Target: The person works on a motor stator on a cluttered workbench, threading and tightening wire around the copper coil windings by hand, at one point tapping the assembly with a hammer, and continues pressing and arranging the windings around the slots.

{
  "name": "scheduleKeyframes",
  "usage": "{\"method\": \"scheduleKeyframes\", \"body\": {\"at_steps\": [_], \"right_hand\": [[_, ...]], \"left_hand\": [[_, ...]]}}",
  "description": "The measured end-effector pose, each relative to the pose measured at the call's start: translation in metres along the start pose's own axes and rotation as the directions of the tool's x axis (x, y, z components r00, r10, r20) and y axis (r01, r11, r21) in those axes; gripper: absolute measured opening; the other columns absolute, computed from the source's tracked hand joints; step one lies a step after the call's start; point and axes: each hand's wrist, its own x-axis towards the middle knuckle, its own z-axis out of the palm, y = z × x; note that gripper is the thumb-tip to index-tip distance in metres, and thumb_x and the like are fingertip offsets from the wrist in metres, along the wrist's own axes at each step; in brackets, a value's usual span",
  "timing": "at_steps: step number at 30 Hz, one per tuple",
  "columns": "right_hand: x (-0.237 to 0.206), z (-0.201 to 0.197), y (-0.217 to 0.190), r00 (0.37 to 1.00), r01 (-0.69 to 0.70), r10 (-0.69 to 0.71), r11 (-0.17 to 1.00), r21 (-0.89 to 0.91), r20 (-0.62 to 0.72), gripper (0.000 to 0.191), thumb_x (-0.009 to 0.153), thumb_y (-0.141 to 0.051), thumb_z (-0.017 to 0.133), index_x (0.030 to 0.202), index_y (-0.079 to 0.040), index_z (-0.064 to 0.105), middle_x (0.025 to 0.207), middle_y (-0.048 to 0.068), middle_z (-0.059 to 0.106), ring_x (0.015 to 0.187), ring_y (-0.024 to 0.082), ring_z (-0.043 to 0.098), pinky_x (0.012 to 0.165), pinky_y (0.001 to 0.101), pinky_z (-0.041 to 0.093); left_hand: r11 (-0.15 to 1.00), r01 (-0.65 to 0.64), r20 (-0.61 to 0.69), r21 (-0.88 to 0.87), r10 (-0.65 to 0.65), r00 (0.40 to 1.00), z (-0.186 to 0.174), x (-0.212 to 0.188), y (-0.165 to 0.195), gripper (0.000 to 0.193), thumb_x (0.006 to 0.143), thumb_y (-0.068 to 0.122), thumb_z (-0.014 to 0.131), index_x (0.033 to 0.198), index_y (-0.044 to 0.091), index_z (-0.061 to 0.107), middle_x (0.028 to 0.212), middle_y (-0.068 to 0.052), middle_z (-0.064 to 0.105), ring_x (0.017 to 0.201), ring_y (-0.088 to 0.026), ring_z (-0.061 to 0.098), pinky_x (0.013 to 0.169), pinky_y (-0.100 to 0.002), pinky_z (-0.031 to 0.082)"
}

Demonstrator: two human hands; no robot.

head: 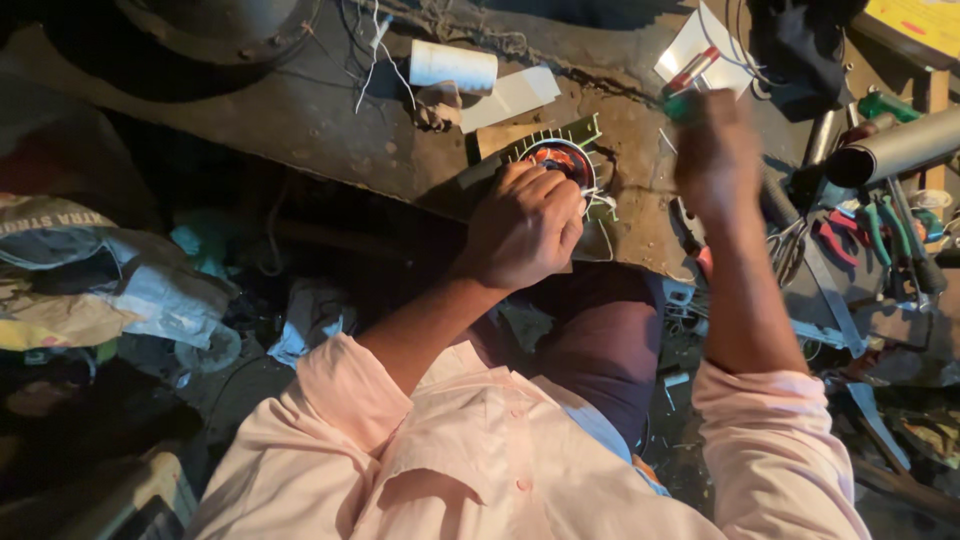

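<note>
While the far left of the frame holds only crumpled bags and sacking [110, 275] in shadow, the work sits at the centre on a worn, stained bench [330, 120]. A white roll [453, 66] lies at top centre, with a pale card strip [515, 95] just beside it. Below these rests a small motor stator [555, 155], green-finned outside with copper windings in its ring, at the bench's near edge. The left hand [522, 225] lies over it, fingers curled shut around its lower side, pinning it down; thin white leads stick out to the right of the knuckles. Right of centre the right hand [715, 150] is raised and blurred, fingers closed on a screwdriver [685, 85] with a red and green handle, its tip hidden. Red and green pliers [850, 235] and a grey tube [895, 148] lie at the right edge. As a judgement, the winding looks already laid in and the leads appear loose, so finishing work seems left
</note>
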Motion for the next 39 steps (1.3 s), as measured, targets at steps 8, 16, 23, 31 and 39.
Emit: {"method": "scheduleKeyframes", "body": {"at_steps": [8,16,23,31,39], "right_hand": [[-0.023,-0.052,0.036,0.772,0.151,0.314,0.754,0.639,-0.553,0.038,0.119,0.001,0.069,0.147,-0.005,0.045,0.126,0.012,0.06,0.098,0.018,0.057,0.078,0.0273,0.046],[-0.017,-0.031,-0.028,0.754,0.262,0.494,0.38,0.887,-0.434,0.016,0.116,-0.013,0.068,0.124,-0.005,0.057,0.1,0.011,0.064,0.075,0.016,0.057,0.058,0.0278,0.046],[-0.002,-0.036,-0.048,0.763,0.29,0.521,0.253,0.923,-0.382,0.01,0.11,-0.017,0.064,0.109,-0.008,0.058,0.082,0.004,0.055,0.054,0.009,0.046,0.046,0.0264,0.037],[-0.027,-0.078,-0.037,0.83,0.34,0.469,0.001,0.94,-0.301,0.042,0.104,-0.051,0.046,0.09,-0.012,0.047,0.079,0.003,0.045,0.05,0.011,0.033,0.044,0.0262,0.029],[0.008,-0.092,-0.064,0.926,0.305,0.219,0.04,0.951,-0.307,0.045,0.098,-0.061,0.046,0.095,-0.017,0.04,0.076,-0.002,0.039,0.049,0.011,0.029,0.048,0.0266,0.027]], "left_hand": [[0.999,-0.011,-0.004,0.031,0.011,1.0,0.005,0.002,0.0,0.014,0.086,0.01,0.065,0.079,0.007,0.053,0.075,-0.012,0.056,0.078,-0.033,0.06,0.085,-0.047,0.045],[0.999,-0.049,0.006,0.024,0.049,0.999,0.002,-0.003,-0.002,0.015,0.091,0.012,0.064,0.081,0.007,0.054,0.077,-0.013,0.057,0.079,-0.034,0.06,0.084,-0.047,0.045],[0.998,-0.039,0.011,0.05,0.038,0.999,0.002,-0.002,-0.003,0.015,0.091,0.013,0.065,0.081,0.008,0.055,0.08,-0.012,0.058,0.082,-0.032,0.061,0.087,-0.046,0.045],[0.997,-0.026,0.043,0.077,0.022,0.999,0.006,-0.001,-0.003,0.014,0.087,0.012,0.067,0.081,0.008,0.056,0.079,-0.011,0.055,0.084,-0.032,0.06,0.095,-0.047,0.045],[0.99,-0.06,0.041,0.127,0.055,0.998,0.004,0.001,-0.002,0.013,0.085,0.012,0.067,0.085,0.006,0.056,0.08,-0.012,0.054,0.083,-0.033,0.059,0.097,-0.048,0.046]]}}
